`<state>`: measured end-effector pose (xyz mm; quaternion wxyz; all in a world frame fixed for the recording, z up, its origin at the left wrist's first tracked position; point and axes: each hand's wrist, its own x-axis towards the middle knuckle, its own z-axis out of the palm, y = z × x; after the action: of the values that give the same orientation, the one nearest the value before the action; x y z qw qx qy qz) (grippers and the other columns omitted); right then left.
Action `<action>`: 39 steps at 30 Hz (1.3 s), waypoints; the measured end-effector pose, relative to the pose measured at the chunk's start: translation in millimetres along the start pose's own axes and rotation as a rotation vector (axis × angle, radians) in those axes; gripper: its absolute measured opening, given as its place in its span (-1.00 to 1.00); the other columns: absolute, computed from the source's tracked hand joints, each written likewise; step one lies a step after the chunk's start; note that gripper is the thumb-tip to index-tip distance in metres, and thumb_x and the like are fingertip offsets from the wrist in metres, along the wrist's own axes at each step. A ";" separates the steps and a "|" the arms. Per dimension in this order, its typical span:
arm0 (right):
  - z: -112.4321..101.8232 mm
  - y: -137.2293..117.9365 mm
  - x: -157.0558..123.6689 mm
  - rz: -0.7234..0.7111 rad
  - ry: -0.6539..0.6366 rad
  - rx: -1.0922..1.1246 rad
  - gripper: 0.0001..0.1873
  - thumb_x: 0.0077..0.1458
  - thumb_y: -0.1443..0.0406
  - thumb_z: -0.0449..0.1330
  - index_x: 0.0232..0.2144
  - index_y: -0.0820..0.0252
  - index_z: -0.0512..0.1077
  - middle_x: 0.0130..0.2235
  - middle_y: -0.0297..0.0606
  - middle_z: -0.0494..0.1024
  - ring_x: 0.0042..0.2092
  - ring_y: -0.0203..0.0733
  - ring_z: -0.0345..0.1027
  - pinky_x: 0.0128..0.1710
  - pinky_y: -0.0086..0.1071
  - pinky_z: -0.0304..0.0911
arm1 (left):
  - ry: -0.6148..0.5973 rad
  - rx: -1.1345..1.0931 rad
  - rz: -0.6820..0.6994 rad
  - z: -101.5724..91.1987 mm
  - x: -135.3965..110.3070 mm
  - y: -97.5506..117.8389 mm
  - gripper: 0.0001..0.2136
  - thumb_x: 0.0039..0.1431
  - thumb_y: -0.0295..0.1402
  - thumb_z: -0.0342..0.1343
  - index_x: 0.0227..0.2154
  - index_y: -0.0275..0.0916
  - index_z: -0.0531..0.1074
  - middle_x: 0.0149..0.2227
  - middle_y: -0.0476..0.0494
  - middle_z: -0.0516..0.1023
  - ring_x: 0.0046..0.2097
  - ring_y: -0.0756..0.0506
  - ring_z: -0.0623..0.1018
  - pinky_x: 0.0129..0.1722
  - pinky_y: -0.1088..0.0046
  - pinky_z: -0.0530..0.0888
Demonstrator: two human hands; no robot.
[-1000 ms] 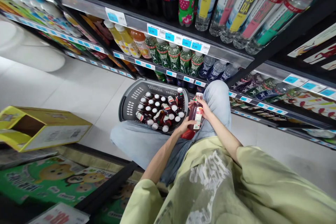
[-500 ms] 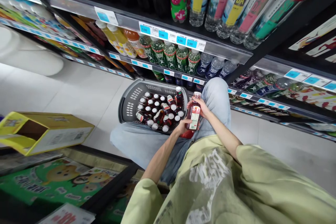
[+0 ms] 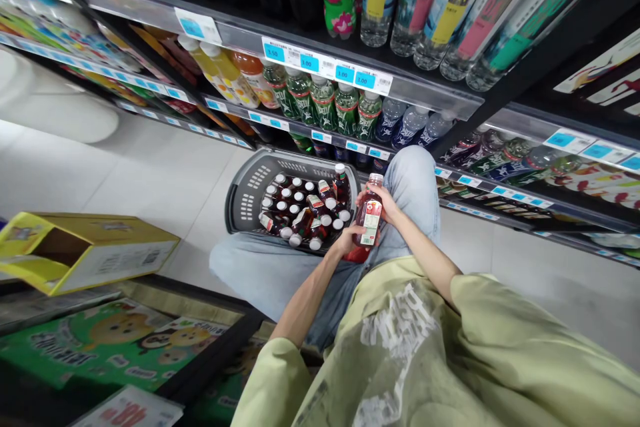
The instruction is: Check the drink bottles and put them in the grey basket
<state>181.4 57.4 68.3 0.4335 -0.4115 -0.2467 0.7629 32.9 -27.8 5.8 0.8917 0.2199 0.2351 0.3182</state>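
Note:
A drink bottle [image 3: 371, 219] with dark red liquid, a white cap and a red-and-white label is held in both hands above my lap. My left hand [image 3: 348, 240] is closed around its lower part, with the thumb across the front. Around the upper part, below the cap, my right hand [image 3: 386, 203] is wrapped. Left of the hands stands a grey shopping basket [image 3: 239, 203] holding several dark bottles [image 3: 302, 220] with white caps, some upright and some leaning. Something red [image 3: 357, 255] shows under my left hand, partly hidden.
Shelves with price strips [image 3: 327, 67] run ahead, carrying soda bottles [image 3: 453, 3] and green-labelled bottles [image 3: 323, 107]. An open yellow carton [image 3: 115, 247] stands on the left. Green packages [image 3: 100, 347] lie at lower left. My bent knee [image 3: 415, 173] is beside the lower shelf.
The bottle has turned slightly in my hands, so more of the label's red side shows. Both hands keep their hold; the basket and its bottles stay as they were.

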 end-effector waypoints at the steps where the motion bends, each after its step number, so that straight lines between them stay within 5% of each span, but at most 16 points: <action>1: 0.0 0.0 0.1 0.003 0.002 -0.002 -0.52 0.09 -0.04 0.55 -0.27 0.11 0.44 -0.38 -0.25 0.71 -0.35 -0.04 0.65 -0.32 -0.23 0.60 | 0.002 0.002 0.000 -0.4 0.3 -0.5 -0.35 -0.11 -0.13 0.36 0.06 -0.40 0.54 -0.24 -0.37 0.70 -0.35 -0.29 0.68 -0.55 0.40 0.42; 10: 1.2 -0.6 0.4 0.021 0.035 0.017 -0.51 0.03 -0.03 0.55 -0.26 0.12 0.45 -0.40 -0.27 0.69 -0.33 -0.04 0.67 -0.27 -0.24 0.62 | 0.042 0.036 -0.005 -4.5 1.7 -5.1 -0.45 -0.11 -0.09 0.37 -0.08 -0.36 0.57 -0.25 -0.40 0.71 -0.36 -0.28 0.68 -0.56 0.39 0.44; 16: 0.1 -2.9 -0.3 0.009 0.087 0.028 -0.52 0.09 -0.06 0.50 -0.23 0.08 0.44 -0.41 -0.34 0.68 -0.32 -0.03 0.68 -0.31 -0.24 0.60 | 0.125 0.157 -0.068 3.3 1.4 4.5 -0.29 -0.06 -0.01 0.43 0.10 -0.37 0.53 -0.13 -0.40 0.72 -0.24 -0.31 0.70 -0.40 0.29 0.57; 24: -9.2 4.2 9.8 -0.146 0.303 -0.032 -0.40 0.07 -0.23 0.51 -0.33 0.03 0.36 -0.39 -0.33 0.68 -0.36 -0.11 0.61 -0.38 -0.29 0.56 | 0.446 0.954 0.085 -0.7 -8.9 48.7 -0.30 0.11 0.02 0.44 0.22 -0.26 0.49 0.19 -0.32 0.65 0.17 -0.36 0.64 0.19 0.14 0.57; 30: -13.1 10.4 12.1 -0.158 0.345 -0.123 -0.36 -0.05 -0.27 0.55 -0.32 0.05 0.46 -0.36 -0.34 0.69 -0.43 -0.18 0.51 -0.39 -0.29 0.52 | 0.511 1.451 0.059 1.0 -10.4 38.9 -0.11 0.06 -0.20 0.54 0.40 -0.33 0.30 0.28 -0.50 0.56 0.28 -0.48 0.59 0.29 0.03 0.52; 34: -11.1 6.9 9.7 -0.113 0.321 -0.125 -0.45 -0.08 -0.08 0.61 -0.30 0.07 0.46 -0.35 -0.34 0.70 -0.37 -0.16 0.56 -0.35 -0.31 0.52 | 0.555 1.427 0.084 1.5 -8.8 29.3 -0.12 0.08 -0.24 0.51 0.42 -0.30 0.26 0.29 -0.52 0.54 0.28 -0.49 0.59 0.28 0.05 0.50; 39: -4.6 -1.6 2.3 -0.055 0.195 -0.104 -0.46 -0.16 0.15 0.58 -0.16 0.06 0.45 -0.19 -0.29 0.76 -0.18 -0.12 0.64 -0.17 -0.31 0.56 | 0.520 1.196 0.209 -9.5 -15.7 36.0 -0.22 -0.09 -0.15 0.58 0.19 -0.27 0.45 0.02 -0.43 0.66 0.08 -0.52 0.66 0.17 0.03 0.54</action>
<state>185.3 60.3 66.1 0.4542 -0.4988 -0.2537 0.6932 0.1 -10.9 22.1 0.4945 0.6148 0.5565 0.2603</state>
